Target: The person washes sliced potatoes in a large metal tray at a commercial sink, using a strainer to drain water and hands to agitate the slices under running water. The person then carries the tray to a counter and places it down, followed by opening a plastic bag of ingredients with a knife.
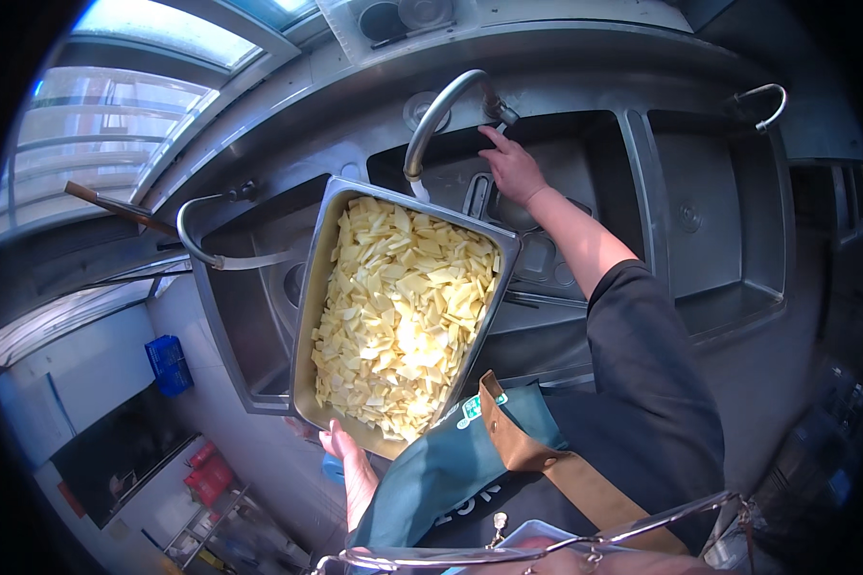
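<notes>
A deep stainless steel pan (315, 316) of flat, pale yellow slices that look like potato (374, 287) is tilted over the sink's left part. My left hand (344, 444) grips its near rim at the lower left, thumb on top and the other fingers hidden below. The pan's near right corner lies against my apron (431, 474). My right hand (514, 169) reaches over the middle basin (590, 172), fingers apart and holding nothing. Its fingertips are close to the base of a curved metal faucet (431, 118); whether they touch the lever I cannot tell.
A second faucet (194, 230) bends over the left basin (248, 323), partly covered by the pan. To the right is another basin (705, 215) with its own faucet (777, 108). A wooden-handled tool (108, 205) juts out by the window. Eyeglasses (546, 550) cross the lower edge.
</notes>
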The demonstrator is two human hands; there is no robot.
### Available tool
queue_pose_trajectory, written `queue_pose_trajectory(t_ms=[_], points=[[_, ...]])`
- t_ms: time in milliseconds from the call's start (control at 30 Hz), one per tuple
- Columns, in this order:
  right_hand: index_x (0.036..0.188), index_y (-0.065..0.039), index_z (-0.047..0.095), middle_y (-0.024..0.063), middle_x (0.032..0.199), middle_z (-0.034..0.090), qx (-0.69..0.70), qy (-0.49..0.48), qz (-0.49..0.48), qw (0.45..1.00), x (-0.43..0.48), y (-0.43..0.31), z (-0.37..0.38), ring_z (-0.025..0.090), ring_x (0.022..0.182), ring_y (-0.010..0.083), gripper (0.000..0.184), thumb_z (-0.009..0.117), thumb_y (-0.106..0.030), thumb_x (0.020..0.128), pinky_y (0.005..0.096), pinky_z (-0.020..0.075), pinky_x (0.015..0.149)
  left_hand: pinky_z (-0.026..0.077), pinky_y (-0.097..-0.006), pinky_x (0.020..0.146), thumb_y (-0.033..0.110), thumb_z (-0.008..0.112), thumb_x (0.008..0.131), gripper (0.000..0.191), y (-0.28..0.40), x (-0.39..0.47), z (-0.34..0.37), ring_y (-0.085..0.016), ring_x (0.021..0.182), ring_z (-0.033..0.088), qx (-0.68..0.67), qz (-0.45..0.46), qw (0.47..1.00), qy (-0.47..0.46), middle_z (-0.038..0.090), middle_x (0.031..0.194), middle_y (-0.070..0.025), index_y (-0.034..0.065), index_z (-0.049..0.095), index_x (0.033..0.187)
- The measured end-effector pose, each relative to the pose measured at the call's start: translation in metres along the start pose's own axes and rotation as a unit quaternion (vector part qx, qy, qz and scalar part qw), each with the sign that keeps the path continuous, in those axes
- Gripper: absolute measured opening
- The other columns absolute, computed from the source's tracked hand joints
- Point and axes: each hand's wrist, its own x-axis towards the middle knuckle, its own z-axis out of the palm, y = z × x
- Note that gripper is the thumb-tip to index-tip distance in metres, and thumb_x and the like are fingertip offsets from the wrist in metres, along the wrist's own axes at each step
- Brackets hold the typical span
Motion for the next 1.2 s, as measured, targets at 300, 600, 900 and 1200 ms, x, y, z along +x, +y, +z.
queue_pose_trajectory(t_ms=[300, 600, 900, 1200], points=[[0.123, -0.01, 0.066, 0.012, 0.134, 0.061, 0.124, 0.131, 0.169, 0.969, -0.085, 0.046, 0.005, 0.063, 0.116, 0.0295, 0.032, 0.057, -0.009, 0.093, 0.0356, 0.0519, 0.096, 0.05, -0.0348, 0.068, 0.012, 0.065, 0.09, 0.021, 0.009, -0.003, 0.0, -0.017, 0.071, 0.054, -0.016, -0.016, 1.0, 0.002, 0.058, 0.084, -0.008, 0.0006, 0.048, 0.089], [0.119, -0.003, 0.069, 0.0014, 0.102, 0.067, 0.533, 0.006, 0.493, 0.687, -0.215, 0.004, 0.036, 0.059, 0.088, 0.0064, 0.041, 0.061, -0.038, 0.1, 0.0232, 0.0508, 0.071, 0.051, -0.0371, 0.07, 0.012, 0.062, 0.091, 0.021, 0.03, 0.0, -0.006, -0.021, 0.079, 0.061, -0.006, 0.038, 0.998, -0.055, 0.065, 0.093, -0.0123, -0.0043, 0.059, 0.104], [0.127, -0.009, 0.063, 0.0176, 0.139, 0.055, -0.06, 0.078, 0.496, 0.863, -0.271, 0.108, 0.018, 0.051, 0.128, 0.0358, 0.045, 0.068, -0.017, 0.083, 0.0437, 0.0433, 0.106, 0.053, -0.0401, 0.076, 0.015, 0.063, 0.089, 0.036, 0.02, 0.016, -0.006, -0.028, 0.085, 0.062, 0.032, 0.027, 0.998, -0.047, 0.064, 0.107, -0.019, -0.0093, 0.057, 0.115], [0.136, -0.01, 0.051, 0.0184, 0.139, 0.054, -0.018, 0.047, 0.666, 0.744, -0.231, 0.149, 0.036, 0.053, 0.127, 0.0396, 0.059, 0.073, -0.028, 0.084, 0.0457, 0.0454, 0.104, 0.051, -0.0409, 0.079, 0.021, 0.064, 0.091, 0.036, 0.025, 0.009, -0.004, -0.026, 0.09, 0.06, 0.042, 0.019, 0.997, -0.056, 0.064, 0.107, -0.0139, -0.0056, 0.059, 0.114]])
